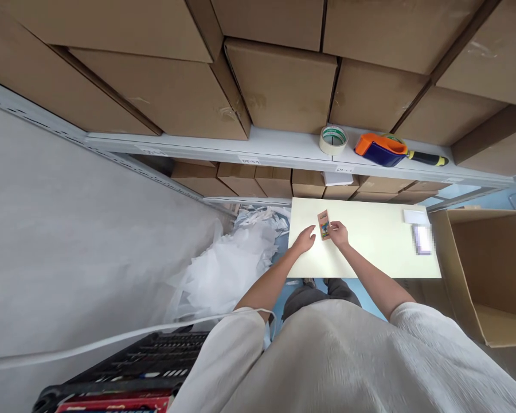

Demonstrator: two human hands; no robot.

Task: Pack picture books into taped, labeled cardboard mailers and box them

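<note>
A small, flat brown packet (324, 225) with a colourful printed picture is over the pale tabletop (370, 229), slightly tilted. My right hand (339, 234) pinches its right edge between thumb and fingers. To the left of the packet, my left hand (305, 240) has its thumb and fingers apart, with nothing between them. A small gap separates the left fingertips from the packet. Whether the packet rests on the table or is raised a little I cannot tell.
At the table's right end lie a white slip (415, 217) and a blurred-out device (423, 239). An open carton (460, 275) stands right. Tape (333, 140) and an orange-blue tape dispenser (380, 150) sit on the shelf. White wrapping (227, 269) and a black crate (141, 361) are left.
</note>
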